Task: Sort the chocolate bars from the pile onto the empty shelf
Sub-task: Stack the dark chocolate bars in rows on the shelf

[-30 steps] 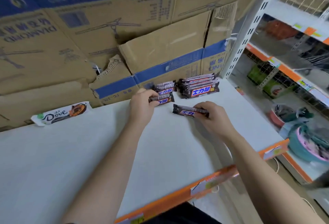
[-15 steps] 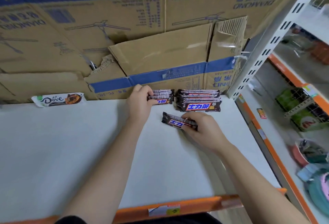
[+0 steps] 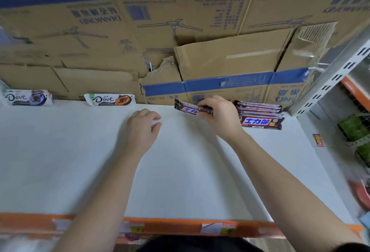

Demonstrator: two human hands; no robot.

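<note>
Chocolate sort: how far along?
Done: a stack of dark bars sits at the shelf's back right; two Dove bars lie along the back left. In hand: the right grip pinches one more dark bar left of that stack; the left grip is empty. Left: placing that bar; the pile is out of view, so the remainder is unknown.

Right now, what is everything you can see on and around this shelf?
Dove bars: two, white wrappers, back edge of the shelf, left side.
stacked bars: one stack, exact count unclear, dark brown, back right.
held bar: one, dark brown, left of the stack.
shelf: one, white with an orange front edge.
cardboard boxes: several, brown with blue bands, behind the shelf.
upright post: one, pale grey, slotted, far right.
left hand: over mid-shelf, holds nothing.
right hand: pinches the held bar.
</note>
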